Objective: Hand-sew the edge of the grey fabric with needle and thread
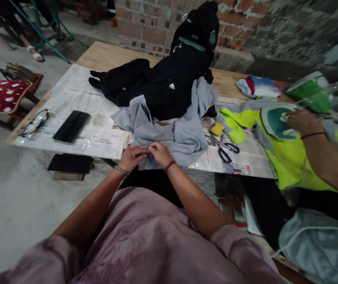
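Note:
A light grey garment (pixel 171 136) lies crumpled at the table's near edge, right in front of me. My left hand (pixel 131 157) is closed at its lower left edge, with a small, thin dark thing (pixel 141 154) between the fingers; its kind is too small to make out. Close beside it, my right hand (pixel 160 154) pinches the edge of the same grey garment, fingertips almost meeting the left ones. Behind the grey cloth a black jacket (pixel 157 85) is spread out. Dark blue-handled scissors (pixel 228 152) lie to the right, near a yellow sponge-like piece (pixel 217 129).
A co-worker's hand (pixel 305 122) holds a green-and-white iron (pixel 278 120) on a neon yellow and grey garment (pixel 293 161). A phone (pixel 72 126) and glasses (pixel 37 121) lie on the newspaper-covered table (pixel 71 92). A black bag (pixel 197 33) stands by the brick wall.

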Available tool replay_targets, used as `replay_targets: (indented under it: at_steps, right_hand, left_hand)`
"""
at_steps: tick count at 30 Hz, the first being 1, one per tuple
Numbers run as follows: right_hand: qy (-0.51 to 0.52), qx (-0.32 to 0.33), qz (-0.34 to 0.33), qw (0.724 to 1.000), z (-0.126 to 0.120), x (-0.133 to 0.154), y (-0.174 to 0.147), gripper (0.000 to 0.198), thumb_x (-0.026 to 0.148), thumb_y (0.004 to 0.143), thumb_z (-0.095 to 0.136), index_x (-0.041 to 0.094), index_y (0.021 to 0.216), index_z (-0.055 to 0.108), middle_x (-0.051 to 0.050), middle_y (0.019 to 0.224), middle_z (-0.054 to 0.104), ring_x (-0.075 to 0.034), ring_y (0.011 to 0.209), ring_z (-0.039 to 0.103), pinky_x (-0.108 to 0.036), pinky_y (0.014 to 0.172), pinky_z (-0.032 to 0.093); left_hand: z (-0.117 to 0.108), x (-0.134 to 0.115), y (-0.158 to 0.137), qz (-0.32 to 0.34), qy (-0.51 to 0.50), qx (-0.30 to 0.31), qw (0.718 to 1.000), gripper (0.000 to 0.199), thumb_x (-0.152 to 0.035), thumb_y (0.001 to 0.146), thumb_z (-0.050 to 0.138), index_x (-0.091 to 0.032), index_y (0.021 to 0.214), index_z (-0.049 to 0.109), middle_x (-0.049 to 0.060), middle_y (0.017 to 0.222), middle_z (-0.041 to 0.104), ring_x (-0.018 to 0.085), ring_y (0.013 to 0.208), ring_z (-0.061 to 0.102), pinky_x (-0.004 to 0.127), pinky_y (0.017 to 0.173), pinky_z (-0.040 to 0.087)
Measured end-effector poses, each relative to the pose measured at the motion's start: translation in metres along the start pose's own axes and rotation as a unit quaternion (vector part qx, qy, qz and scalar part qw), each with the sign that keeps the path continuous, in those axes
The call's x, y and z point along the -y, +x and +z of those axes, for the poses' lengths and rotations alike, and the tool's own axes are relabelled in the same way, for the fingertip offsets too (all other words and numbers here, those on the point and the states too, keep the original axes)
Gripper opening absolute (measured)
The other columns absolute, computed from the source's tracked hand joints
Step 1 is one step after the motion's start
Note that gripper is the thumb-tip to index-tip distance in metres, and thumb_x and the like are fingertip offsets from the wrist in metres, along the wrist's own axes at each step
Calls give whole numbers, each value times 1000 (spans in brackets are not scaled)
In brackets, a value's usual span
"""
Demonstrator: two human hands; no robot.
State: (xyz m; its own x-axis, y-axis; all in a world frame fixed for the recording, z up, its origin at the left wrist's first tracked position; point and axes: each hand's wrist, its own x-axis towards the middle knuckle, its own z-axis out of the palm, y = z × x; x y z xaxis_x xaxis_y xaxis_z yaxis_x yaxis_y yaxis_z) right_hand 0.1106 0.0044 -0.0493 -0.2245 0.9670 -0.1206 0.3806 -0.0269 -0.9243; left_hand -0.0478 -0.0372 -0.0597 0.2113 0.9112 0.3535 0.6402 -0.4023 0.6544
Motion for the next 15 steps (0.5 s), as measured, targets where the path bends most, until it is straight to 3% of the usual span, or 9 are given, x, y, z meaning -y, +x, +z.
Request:
replay_targets:
  at_steps: [3, 9, 15]
  right_hand:
    - [19, -37, 13, 999, 3, -3, 1, 14, 30, 73, 53, 18, 71, 59, 3, 65, 58, -10, 62, 50, -22, 62, 39]
    - [80, -31, 20, 996, 2, -3, 0, 11, 29, 69, 55, 18, 69, 58, 4, 63, 58, -9, 58, 50, -20, 59, 39]
    - [172, -82, 71, 979, 5, 7, -1, 5, 22, 67, 53, 18, 66, 54, 4, 58, 58, -9, 57, 53, -19, 59, 40]
  left_hand:
    - [-1, -3, -1, -38, -21, -22, 999, 21, -25, 76, 62, -18, 95, 69, 3, 84, 68, 15, 76, 59, 28, 74, 46]
    - [-3, -7, 1, -81, -34, -14, 996, 22, -24, 74, 61, -18, 94, 69, 2, 89, 70, 15, 81, 60, 28, 76, 47]
    - [-1, -3, 3, -84, -43, 1, 996, 14, -25, 74, 62, -18, 83, 69, 0, 77, 69, 14, 72, 59, 26, 71, 47]
